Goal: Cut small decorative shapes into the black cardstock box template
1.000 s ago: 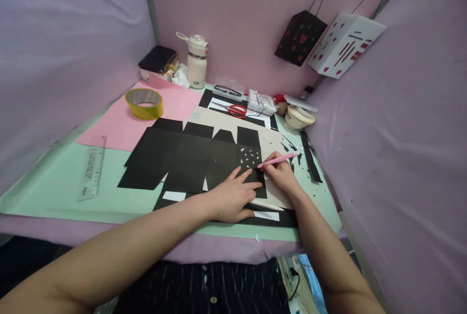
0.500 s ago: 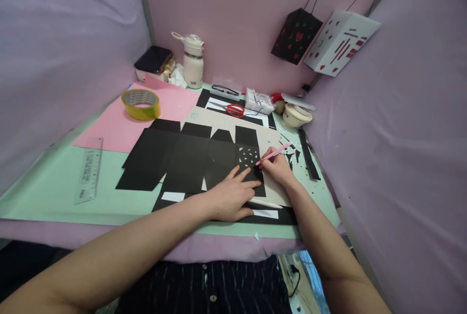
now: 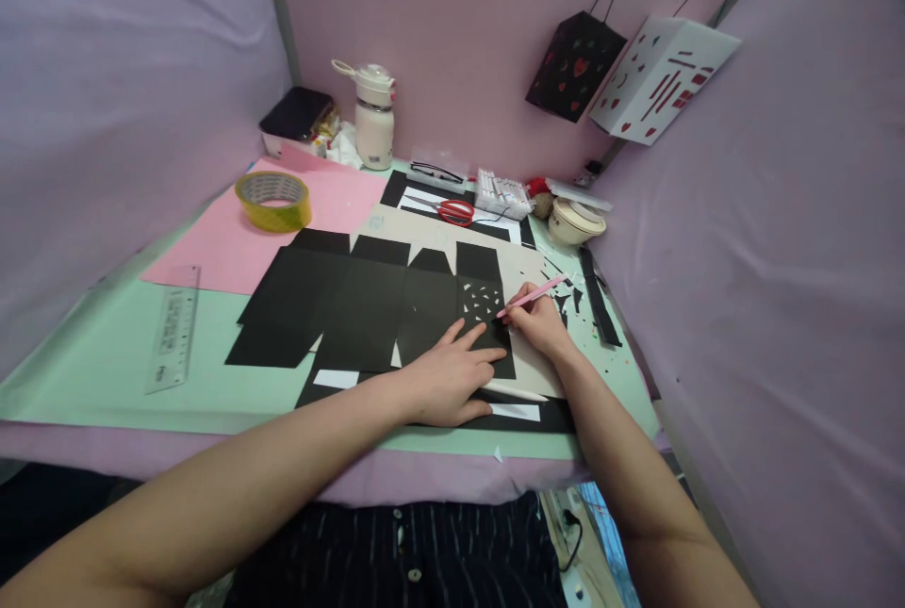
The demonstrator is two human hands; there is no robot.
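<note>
A flat black paper cut-out with several panels lies on a beige board. Its rightmost panel has several small holes cut in it. My left hand lies flat on the lower part of that panel, fingers spread, pressing it down. My right hand grips a thin pink craft knife like a pen, its tip on the black panel just below the holes. A white pen lies under my left hand's edge.
A yellow tape roll sits on pink paper; a clear ruler lies at the left. Red scissors, a marker set, a round tin and a white bottle stand at the back. Two paper lanterns hang at the right.
My right hand and the pink knife have shifted slightly along the black panel. My left hand stays pressed on the paper.
</note>
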